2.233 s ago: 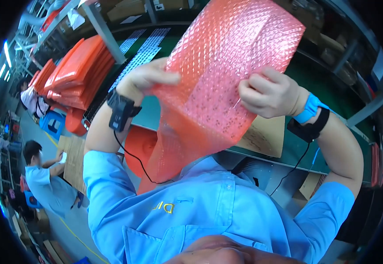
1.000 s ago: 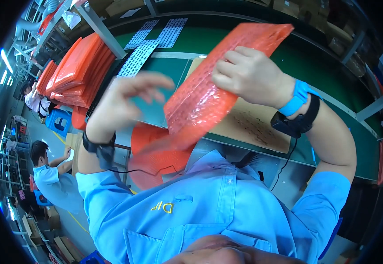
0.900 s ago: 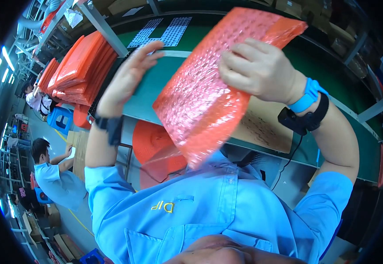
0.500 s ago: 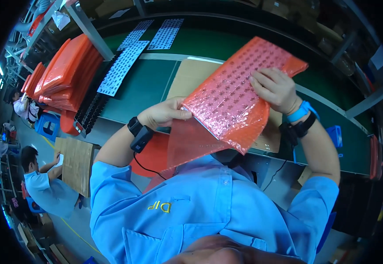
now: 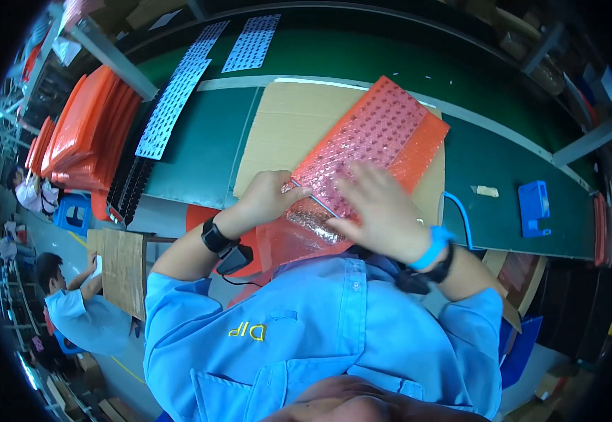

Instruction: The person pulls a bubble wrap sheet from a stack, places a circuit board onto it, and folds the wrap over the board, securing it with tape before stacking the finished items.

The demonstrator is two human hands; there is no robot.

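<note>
A red translucent bubble-wrap bag [image 5: 401, 119] lies slanted over a sheet of cardboard [image 5: 271, 126] on the bench. Through its film shows a panel with rows of dark marks, whose edge [image 5: 314, 200] pokes out at the near left. My left hand [image 5: 267, 200] pinches the bag and panel at that near left corner, thumb on top. Over the near side of the bag is my right hand [image 5: 383, 214], fingers stretched and apart, blurred by motion. A loose red flap [image 5: 285, 243] of the bag hangs toward my shirt.
Perforated white panels [image 5: 172, 112] lie at the left on a black rack [image 5: 126, 183], beside stacked red bags [image 5: 84, 133]. A blue holder [image 5: 533, 209] and a small beige piece [image 5: 487, 190] are on the green bench at right. Another person [image 5: 81, 302] works at left.
The bag has come down onto the cardboard and its far end lies flatter. My right hand has let go of the far end and moved nearer. My left hand keeps its pinch.
</note>
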